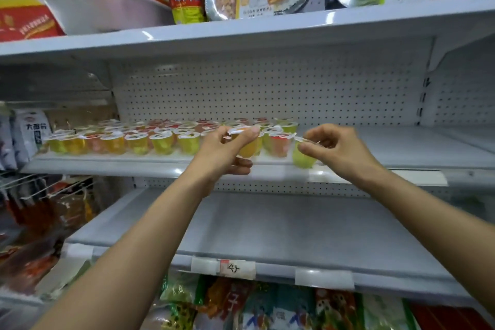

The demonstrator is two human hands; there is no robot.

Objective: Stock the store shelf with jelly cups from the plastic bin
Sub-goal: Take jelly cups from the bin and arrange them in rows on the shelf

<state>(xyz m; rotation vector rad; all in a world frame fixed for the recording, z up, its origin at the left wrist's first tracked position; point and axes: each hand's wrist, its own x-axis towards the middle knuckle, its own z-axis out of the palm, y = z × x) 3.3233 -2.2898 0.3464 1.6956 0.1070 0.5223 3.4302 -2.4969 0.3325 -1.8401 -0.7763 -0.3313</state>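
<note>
Both hands busy: left hand [227, 147] grips an orange jelly cup [247, 149], right hand [338, 148] pinches a green jelly cup [304, 160] at the shelf [401, 162] near edge.

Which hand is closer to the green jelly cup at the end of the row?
The right hand: it pinches the green jelly cup by its lid edge. The left hand is off to the cup's left, holding an orange jelly cup.
</note>
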